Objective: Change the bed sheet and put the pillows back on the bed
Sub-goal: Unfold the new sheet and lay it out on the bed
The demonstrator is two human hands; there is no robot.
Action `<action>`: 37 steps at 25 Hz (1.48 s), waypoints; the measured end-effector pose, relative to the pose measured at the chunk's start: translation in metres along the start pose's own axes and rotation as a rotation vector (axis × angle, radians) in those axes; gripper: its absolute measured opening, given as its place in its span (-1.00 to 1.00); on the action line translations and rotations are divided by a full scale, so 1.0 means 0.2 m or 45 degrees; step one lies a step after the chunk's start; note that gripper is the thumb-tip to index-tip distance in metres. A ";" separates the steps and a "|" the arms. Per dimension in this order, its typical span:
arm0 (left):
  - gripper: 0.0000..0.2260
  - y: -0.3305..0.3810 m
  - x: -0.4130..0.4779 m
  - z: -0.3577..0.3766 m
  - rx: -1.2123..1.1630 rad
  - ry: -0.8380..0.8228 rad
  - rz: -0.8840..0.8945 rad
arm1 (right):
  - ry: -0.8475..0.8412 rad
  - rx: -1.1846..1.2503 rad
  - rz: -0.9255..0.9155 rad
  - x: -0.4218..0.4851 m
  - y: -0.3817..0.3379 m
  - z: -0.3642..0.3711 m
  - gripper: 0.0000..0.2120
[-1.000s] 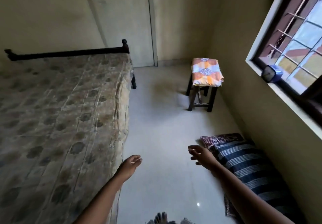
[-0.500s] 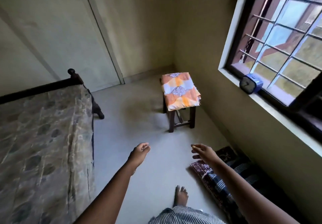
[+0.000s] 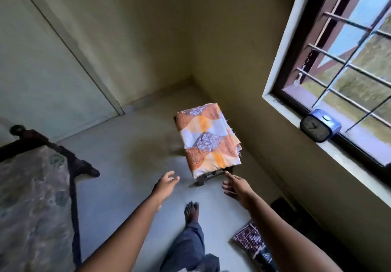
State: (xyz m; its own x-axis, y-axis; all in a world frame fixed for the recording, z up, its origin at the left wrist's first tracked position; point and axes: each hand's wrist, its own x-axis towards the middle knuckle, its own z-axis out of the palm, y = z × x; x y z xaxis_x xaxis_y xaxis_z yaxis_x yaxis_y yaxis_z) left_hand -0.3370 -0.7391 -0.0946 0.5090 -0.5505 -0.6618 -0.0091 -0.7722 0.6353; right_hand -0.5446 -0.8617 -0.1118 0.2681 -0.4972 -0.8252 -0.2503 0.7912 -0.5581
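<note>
A pale grey, smooth floor [image 3: 135,149] fills the middle of the room and meets 2 dull yellow plastered walls [image 3: 160,38] in a corner at the far end. In that corner stands a small dark wooden stool [image 3: 206,176], and on it lies the folded bed sheet of orange, white and lilac patterned cloth [image 3: 208,140]. The sheet covers the stool's whole top and hangs a little over the near edge, with some loose threads on its right side.

Both arms are held out toward the stool. The left hand [image 3: 166,184] is empty, its fingers spread and relaxed, over the floor just left of the stool. The right hand [image 3: 237,185] is also empty, with straight fingers; its forefinger ends right by the stool's near corner, below the sheet (contact cannot be made out). A bare foot [image 3: 191,211] below a grey-blue trouser leg [image 3: 186,248] is planted on the floor between the 2 arms.

At the left lies the bed's bare mattress with a faded floral print [image 3: 31,197], edged by a dark bed frame with a rounded knob at its corner post [image 3: 17,128]. Behind it is a closed pale door [image 3: 42,70]. At the right, a window with a dark frame and metal bars [image 3: 349,60] is set in the wall, and a small blue clock with a dark face [image 3: 319,125] stands on its pale sill. Low at the right, a dark maroon and white patterned pillow [image 3: 254,244] lies on the floor by the wall, partly hidden by the right forearm.
</note>
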 end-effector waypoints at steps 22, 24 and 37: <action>-0.48 0.38 0.86 0.01 -0.749 -0.332 -0.663 | 0.096 0.532 0.266 0.28 -0.29 0.34 -0.68; -0.40 0.41 0.75 0.03 -0.898 -0.253 -0.625 | 0.040 0.464 0.309 0.11 -0.33 0.31 -0.70; -0.74 -0.28 -0.70 -0.36 -1.698 0.897 -0.238 | -0.572 -0.268 0.248 -0.46 0.05 0.56 -0.69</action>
State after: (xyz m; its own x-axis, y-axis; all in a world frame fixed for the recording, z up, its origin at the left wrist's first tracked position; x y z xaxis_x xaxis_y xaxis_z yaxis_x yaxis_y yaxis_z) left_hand -0.3450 -0.5955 -0.0086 0.7127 0.0774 -0.6972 0.6647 0.2432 0.7064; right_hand -0.4670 -0.7673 -0.0312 0.5585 -0.1106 -0.8221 -0.5037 0.7422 -0.4420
